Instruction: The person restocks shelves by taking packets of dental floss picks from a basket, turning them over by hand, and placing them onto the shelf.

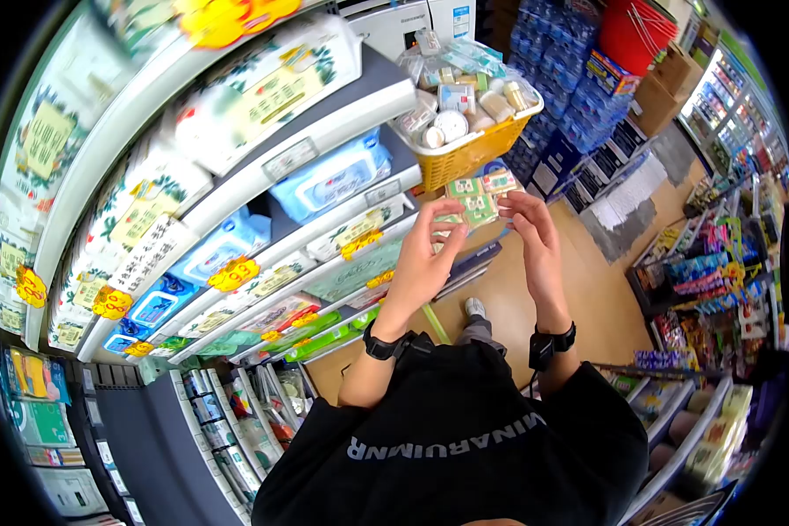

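My left hand (428,250) is raised with its fingers bent and apart, holding nothing I can see. Opposite it, my right hand (533,230) has loosely curled fingers, also apart. Small green-and-white printed packs (478,203) show between and beyond the fingertips; whether either hand touches them I cannot tell. Just past the packs is a yellow basket (465,162), heaped with small boxes, jars and plastic-wrapped items. Both wrists wear black bands, the left one (381,344) and the right one (552,344).
Shelves on the left hold large white floral packs (267,92) and blue wipe packs (333,180). Bottled water (535,53), a red bucket (636,35) and cardboard boxes (662,83) stand at the back. A rack of small goods (710,280) is on the right, beside the tan floor (587,289).
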